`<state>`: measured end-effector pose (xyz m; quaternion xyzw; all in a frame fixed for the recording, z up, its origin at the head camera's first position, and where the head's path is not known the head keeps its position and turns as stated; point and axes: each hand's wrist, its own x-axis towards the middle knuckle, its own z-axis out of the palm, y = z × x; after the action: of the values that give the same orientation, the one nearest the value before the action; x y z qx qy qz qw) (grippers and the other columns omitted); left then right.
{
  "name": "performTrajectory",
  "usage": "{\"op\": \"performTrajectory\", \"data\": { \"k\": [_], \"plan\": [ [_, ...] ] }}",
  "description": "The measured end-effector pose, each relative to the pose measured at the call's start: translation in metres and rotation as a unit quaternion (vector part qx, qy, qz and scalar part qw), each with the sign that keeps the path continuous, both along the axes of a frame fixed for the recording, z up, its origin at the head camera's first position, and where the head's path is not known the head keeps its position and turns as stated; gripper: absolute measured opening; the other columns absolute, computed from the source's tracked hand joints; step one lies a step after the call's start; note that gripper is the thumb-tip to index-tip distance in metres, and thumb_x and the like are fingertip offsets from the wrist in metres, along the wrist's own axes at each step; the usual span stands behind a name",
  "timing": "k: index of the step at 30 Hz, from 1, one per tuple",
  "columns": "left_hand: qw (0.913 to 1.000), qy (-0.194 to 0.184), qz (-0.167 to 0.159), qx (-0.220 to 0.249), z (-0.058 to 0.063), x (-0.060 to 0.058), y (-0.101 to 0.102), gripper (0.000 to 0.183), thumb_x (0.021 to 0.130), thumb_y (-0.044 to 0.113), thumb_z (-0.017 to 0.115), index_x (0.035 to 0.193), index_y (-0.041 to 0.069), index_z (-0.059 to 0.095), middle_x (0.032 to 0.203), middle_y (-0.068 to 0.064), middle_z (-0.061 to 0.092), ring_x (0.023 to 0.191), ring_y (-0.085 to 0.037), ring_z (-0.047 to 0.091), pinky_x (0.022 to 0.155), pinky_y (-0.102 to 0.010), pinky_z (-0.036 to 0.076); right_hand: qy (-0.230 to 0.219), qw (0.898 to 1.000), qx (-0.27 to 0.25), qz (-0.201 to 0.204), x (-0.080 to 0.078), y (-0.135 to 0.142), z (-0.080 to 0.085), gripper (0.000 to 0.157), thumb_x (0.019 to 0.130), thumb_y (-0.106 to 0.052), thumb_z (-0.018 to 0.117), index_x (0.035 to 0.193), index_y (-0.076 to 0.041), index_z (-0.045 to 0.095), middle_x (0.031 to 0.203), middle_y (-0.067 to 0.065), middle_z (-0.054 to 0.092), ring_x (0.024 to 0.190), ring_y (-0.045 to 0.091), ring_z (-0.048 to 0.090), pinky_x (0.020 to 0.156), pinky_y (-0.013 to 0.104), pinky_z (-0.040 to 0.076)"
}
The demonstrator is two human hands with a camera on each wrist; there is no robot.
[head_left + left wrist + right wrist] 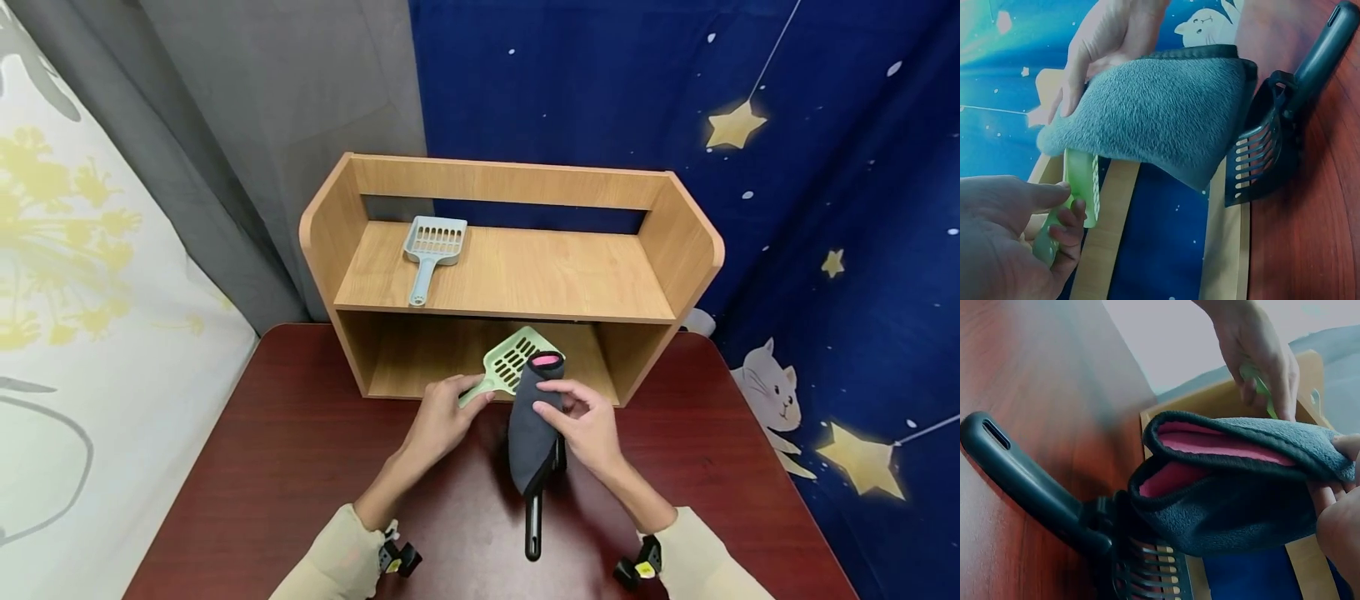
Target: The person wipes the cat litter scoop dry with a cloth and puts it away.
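My left hand (442,421) grips the handle of a pale green slotted litter scoop (492,378), whose head is by the lower shelf opening. With my right hand (592,425) I pinch a folded grey cloth (532,437), fuzzy, black-edged and pink inside. The cloth hangs over part of the green scoop's head in the head view. Below it a black litter scoop (533,529) points its handle toward me; its slotted head (1260,153) shows beside the cloth in the left wrist view. The cloth's pink lining (1229,445) faces the right wrist camera.
A two-level wooden shelf (525,279) stands at the back of the dark red table (300,467). On its upper board, toward the left, lies a grey-blue litter scoop (424,279). Grey and starry blue curtains (562,92) hang behind, with a white patterned one (90,292) at the left.
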<state>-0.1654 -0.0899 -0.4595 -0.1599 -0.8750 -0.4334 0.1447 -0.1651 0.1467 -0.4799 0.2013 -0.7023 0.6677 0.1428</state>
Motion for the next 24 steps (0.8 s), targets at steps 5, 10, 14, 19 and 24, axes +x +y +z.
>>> {"op": "performTrajectory", "data": {
  "k": [5, 10, 14, 19, 24],
  "plan": [
    [0.9999, -0.01, -0.003, 0.001, -0.003, 0.002, -0.003, 0.03, 0.093, 0.012, 0.081, 0.118, -0.003, 0.078, 0.105, -0.015, 0.078, 0.086, -0.02, 0.071, 0.078, -0.043, 0.059, -0.023, 0.999, -0.03, -0.031, -0.011, 0.016, 0.001, 0.029, 0.082, 0.019, 0.079, 0.109, 0.014, 0.074, 0.095, -0.004, 0.078, 0.07, 0.0, 0.063, 0.061, 0.013, 0.051],
    [0.9997, -0.025, 0.004, -0.002, -0.01, 0.002, -0.007, 0.03, 0.094, 0.013, 0.081, 0.119, -0.002, 0.078, 0.106, -0.014, 0.078, 0.087, -0.02, 0.071, 0.079, -0.043, 0.059, -0.07, 0.992, -0.098, -0.043, -0.02, 0.035, 0.003, 0.032, 0.083, 0.02, 0.078, 0.114, 0.018, 0.07, 0.101, 0.001, 0.079, 0.079, 0.004, 0.066, 0.07, 0.018, 0.056],
    [0.9995, -0.028, 0.012, -0.001, -0.015, 0.0, -0.01, 0.031, 0.093, 0.012, 0.082, 0.12, -0.003, 0.078, 0.106, -0.014, 0.078, 0.085, -0.02, 0.07, 0.077, -0.041, 0.059, -0.091, 0.987, -0.12, -0.055, -0.024, 0.05, 0.004, 0.033, 0.085, 0.018, 0.078, 0.117, 0.016, 0.071, 0.101, 0.0, 0.079, 0.074, 0.003, 0.057, 0.068, 0.016, 0.052],
    [0.9994, -0.025, 0.023, -0.007, -0.023, -0.003, -0.013, 0.032, 0.092, 0.01, 0.082, 0.12, -0.005, 0.077, 0.105, -0.016, 0.078, 0.082, -0.019, 0.068, 0.073, -0.036, 0.057, -0.101, 0.985, -0.131, -0.042, -0.024, 0.064, 0.003, 0.033, 0.086, 0.018, 0.076, 0.119, 0.015, 0.071, 0.101, 0.0, 0.078, 0.072, 0.004, 0.051, 0.068, 0.016, 0.052],
    [0.9993, -0.026, 0.026, -0.003, -0.032, -0.009, -0.015, 0.033, 0.092, 0.008, 0.081, 0.122, -0.006, 0.076, 0.105, -0.017, 0.077, 0.079, -0.017, 0.064, 0.071, -0.033, 0.055, -0.103, 0.985, -0.13, -0.045, -0.022, 0.075, 0.006, 0.033, 0.086, 0.019, 0.075, 0.119, 0.016, 0.07, 0.08, -0.003, 0.069, 0.068, 0.005, 0.046, 0.065, 0.015, 0.052]
  ]
}}
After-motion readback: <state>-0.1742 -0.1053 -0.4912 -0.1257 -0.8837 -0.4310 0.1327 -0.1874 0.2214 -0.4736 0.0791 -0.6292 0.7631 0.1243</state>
